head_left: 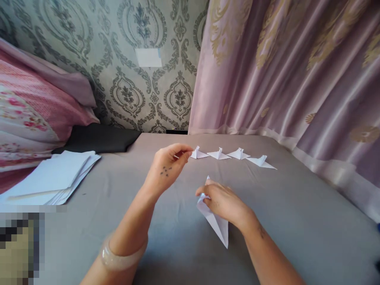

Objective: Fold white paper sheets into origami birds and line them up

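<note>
Nearest to me on the grey bed sheet (297,221), my right hand (224,204) has its fingers curled down around a folded paper piece (218,225), holding it against the sheet. That piece is long and narrow; its long axis runs from a small tip showing just past my fingertips to a sharp point aimed back toward me and slightly right. I see no printing, brand or writing on it, or on any paper here. A little beyond that folded paper piece and to its left, my left hand (168,166) is raised off the sheet, a pale bangle (123,255) on that forearm, thumb and forefinger pinched narrowly together right at the leftmost of the finished paper figures (228,155); whether the fingertips actually grip it I cannot tell. I count four of these small white figures, set in one row that runs rightward and slightly nearer from my left hand, beyond the folded piece, each with its flat pointed end aimed right. Well left of the folded piece lies one loose stack of white sheets (50,178), too many to count, beside a black cloth (101,138) and pink patterned bedding (29,114). Farthest off stand patterned wallpaper (124,51) and, right of it, a pink curtain (291,67).
</note>
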Action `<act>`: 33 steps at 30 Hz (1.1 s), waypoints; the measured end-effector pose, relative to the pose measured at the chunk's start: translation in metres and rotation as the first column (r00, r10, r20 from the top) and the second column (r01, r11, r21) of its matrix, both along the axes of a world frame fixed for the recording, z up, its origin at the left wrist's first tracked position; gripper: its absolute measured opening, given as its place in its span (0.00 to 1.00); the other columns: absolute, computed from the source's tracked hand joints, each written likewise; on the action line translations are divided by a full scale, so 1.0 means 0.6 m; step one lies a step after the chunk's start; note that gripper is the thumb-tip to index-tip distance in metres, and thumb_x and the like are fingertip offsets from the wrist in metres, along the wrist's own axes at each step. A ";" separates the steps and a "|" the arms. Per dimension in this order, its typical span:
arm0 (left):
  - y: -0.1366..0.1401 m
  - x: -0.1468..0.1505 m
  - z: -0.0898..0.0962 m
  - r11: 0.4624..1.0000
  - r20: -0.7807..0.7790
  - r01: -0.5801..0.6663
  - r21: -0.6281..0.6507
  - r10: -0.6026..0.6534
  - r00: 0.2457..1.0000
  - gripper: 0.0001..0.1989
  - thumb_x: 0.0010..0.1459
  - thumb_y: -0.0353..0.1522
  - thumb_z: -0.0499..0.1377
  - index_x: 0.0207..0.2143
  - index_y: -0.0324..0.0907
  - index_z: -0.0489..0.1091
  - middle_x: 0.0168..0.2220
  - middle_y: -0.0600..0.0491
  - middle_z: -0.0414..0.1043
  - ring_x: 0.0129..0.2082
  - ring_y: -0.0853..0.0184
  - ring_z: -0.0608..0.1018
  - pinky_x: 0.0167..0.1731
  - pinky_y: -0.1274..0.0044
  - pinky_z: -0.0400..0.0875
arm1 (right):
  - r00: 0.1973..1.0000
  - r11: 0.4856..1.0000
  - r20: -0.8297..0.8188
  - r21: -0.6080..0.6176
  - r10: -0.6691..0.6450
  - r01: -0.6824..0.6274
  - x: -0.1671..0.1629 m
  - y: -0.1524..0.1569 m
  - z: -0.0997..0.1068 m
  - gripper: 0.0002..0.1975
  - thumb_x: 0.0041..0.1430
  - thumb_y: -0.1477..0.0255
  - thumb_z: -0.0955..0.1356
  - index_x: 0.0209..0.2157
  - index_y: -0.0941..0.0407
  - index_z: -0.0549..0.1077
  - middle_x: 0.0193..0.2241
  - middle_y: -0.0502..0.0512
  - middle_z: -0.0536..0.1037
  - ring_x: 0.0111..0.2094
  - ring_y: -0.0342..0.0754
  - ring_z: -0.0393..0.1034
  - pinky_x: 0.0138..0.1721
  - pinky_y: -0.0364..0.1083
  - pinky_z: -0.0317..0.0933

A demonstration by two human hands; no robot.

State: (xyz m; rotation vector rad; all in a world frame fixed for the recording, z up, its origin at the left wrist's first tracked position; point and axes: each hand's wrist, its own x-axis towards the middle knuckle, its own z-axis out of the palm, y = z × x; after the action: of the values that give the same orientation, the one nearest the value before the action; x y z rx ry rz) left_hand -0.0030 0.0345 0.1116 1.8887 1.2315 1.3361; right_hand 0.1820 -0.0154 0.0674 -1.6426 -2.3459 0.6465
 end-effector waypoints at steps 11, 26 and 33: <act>-0.024 0.028 0.011 0.910 -0.005 0.414 0.031 -0.414 0.910 0.09 0.59 0.32 0.61 0.43 0.43 0.74 0.45 0.51 0.77 0.42 0.65 0.77 0.34 0.78 0.71 | 0.668 0.910 -0.741 0.318 0.065 0.264 0.045 0.023 0.061 0.09 0.55 0.77 0.67 0.35 0.50 0.76 0.35 0.50 0.76 0.38 0.46 0.71 0.40 0.45 0.64; 0.012 0.050 -0.053 0.940 -0.056 0.294 0.174 -0.289 0.956 0.05 0.60 0.29 0.59 0.36 0.42 0.76 0.35 0.52 0.78 0.35 0.68 0.78 0.39 0.76 0.71 | 0.520 0.943 -0.843 0.051 -0.136 0.329 0.034 0.058 0.013 0.10 0.53 0.66 0.71 0.36 0.54 0.73 0.32 0.52 0.79 0.35 0.47 0.74 0.40 0.47 0.68; 0.007 0.049 -0.051 0.930 -0.135 0.151 0.335 -0.111 0.985 0.08 0.63 0.29 0.55 0.38 0.41 0.75 0.37 0.49 0.77 0.37 0.66 0.78 0.38 0.76 0.72 | 0.589 0.912 -0.803 0.167 -0.096 0.376 0.034 0.036 0.044 0.13 0.55 0.62 0.71 0.40 0.53 0.73 0.35 0.54 0.79 0.39 0.48 0.75 0.47 0.51 0.68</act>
State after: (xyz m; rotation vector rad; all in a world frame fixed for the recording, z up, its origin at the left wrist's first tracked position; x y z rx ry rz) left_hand 0.0261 0.0389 0.0808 2.2746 0.9465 1.4623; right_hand 0.2024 0.0061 0.0937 -1.1420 -1.4482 0.6876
